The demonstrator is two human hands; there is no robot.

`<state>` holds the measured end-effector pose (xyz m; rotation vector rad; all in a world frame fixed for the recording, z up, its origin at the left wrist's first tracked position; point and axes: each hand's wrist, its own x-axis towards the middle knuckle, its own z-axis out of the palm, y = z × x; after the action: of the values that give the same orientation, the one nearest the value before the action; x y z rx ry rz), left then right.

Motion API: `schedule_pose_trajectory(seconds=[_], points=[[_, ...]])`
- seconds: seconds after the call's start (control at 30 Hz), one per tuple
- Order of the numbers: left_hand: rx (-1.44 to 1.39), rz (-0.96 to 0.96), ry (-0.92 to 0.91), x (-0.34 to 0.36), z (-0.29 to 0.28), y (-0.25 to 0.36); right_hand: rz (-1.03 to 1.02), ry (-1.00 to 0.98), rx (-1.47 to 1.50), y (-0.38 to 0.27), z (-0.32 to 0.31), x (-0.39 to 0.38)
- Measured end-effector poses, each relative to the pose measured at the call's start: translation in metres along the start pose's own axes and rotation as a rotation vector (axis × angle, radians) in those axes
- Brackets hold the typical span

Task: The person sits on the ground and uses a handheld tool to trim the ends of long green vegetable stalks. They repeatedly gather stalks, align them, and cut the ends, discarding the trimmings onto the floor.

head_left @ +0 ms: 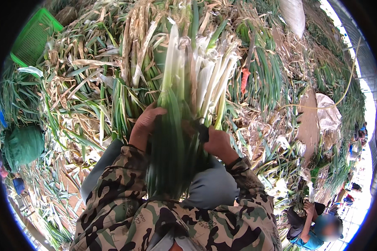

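A bundle of leeks (pixel 169 100) stands upright between my legs, its pale stems pointing away and its dark green leaves running back to my lap. My left hand (pixel 148 119) is closed round the left side of the bundle. On the right side, my right hand (pixel 219 142) is closed on a small dark object (pixel 203 134) whose kind I cannot make out. Motion smears the space between the hands. Just beyond my right hand lie more leeks with white stems (pixel 215 75), roots pointing away.
Loose leeks and dry husks cover the ground. A long blade with a red handle (pixel 244 81) lies on leeks to the right. A green crate (pixel 34 37) stands far left, a green bundle (pixel 23 146) below it. Another person (pixel 308 226) crouches at the lower right.
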<state>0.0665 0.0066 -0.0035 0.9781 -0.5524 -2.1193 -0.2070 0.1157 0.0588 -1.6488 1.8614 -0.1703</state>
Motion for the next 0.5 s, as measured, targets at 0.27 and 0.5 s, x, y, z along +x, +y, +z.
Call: schedule_pose_trajectory(seconds=[0.27, 0.5], points=[[0.138, 0.021, 0.061, 0.022, -0.031, -0.026, -0.04, 0.057, -0.09, -0.002, 0.005, 0.02], [0.135, 0.087, 0.072, 0.034, -0.068, -0.045, -0.083, 0.177, -0.096, -0.024, 0.011, 0.088]])
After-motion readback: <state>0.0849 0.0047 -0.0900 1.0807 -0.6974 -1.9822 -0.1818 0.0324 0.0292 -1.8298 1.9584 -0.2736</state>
